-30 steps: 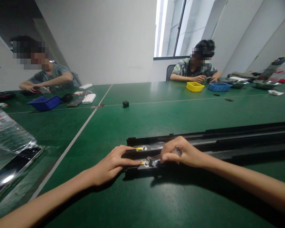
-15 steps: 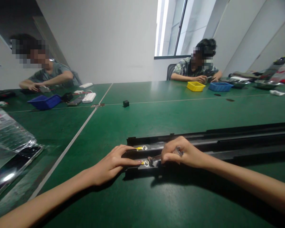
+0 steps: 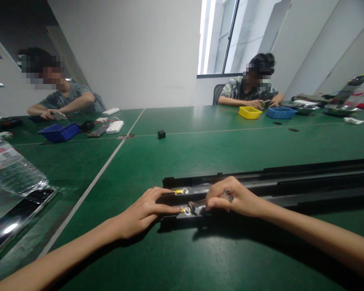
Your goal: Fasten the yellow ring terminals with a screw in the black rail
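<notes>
Two long black metal rails lie side by side across the green table. At their left end, each carries a yellow-sleeved ring terminal with a round metal fastener. My left hand rests there with fingers stretched out: the index fingertip touches the far terminal, the thumb the near one. My right hand is closed around a shiny metal wrench, its head beside the near fastener. Fingers cover most of the handle, and whether the head touches the fastener I cannot tell.
To the left lie a phone and a plastic bottle. A small black cube sits beyond the rails. Two people work across the table, near a dark blue bin, a yellow bin and a blue bin.
The whole view has shifted slightly, so everything sits a little lower. Both hands and the wrench keep nearly the same place on the rails.
</notes>
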`<state>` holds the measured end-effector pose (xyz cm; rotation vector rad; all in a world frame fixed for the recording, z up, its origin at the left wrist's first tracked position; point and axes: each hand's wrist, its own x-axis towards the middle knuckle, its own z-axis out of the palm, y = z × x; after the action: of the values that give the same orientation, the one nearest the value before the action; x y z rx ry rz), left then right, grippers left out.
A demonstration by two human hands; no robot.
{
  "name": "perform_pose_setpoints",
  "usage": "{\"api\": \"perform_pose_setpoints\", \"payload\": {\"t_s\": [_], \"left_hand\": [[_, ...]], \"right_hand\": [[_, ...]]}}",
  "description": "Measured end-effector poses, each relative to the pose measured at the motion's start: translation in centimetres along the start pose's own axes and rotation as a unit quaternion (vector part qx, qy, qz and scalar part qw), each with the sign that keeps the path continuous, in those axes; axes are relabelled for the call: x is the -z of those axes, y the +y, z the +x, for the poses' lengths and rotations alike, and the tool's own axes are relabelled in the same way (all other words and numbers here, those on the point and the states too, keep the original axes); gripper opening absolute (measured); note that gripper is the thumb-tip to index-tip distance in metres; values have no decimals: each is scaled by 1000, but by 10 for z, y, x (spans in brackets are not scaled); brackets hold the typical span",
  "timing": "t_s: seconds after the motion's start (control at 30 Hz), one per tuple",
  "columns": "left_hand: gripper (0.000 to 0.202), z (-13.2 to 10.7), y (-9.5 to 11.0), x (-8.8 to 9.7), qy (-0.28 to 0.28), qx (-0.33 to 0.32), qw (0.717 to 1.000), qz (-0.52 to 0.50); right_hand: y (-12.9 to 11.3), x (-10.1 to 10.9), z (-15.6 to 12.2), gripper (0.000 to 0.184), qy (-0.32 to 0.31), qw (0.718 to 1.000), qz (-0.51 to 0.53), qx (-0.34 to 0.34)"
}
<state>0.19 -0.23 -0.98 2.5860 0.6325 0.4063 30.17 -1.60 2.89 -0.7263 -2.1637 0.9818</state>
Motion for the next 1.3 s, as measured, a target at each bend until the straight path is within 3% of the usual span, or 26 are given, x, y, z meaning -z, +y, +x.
{"api": "perform_pose_setpoints", "payload": {"t_s": [0.57, 1.3], "left_hand": [[44, 0, 0, 0, 4, -2, 1000, -1], [42, 0, 0, 1, -3, 4, 1000, -1]], "right_hand": [[-3, 0, 0, 32, 4, 998, -11, -54], [-3, 0, 0, 37, -5, 998, -10, -69]]}}
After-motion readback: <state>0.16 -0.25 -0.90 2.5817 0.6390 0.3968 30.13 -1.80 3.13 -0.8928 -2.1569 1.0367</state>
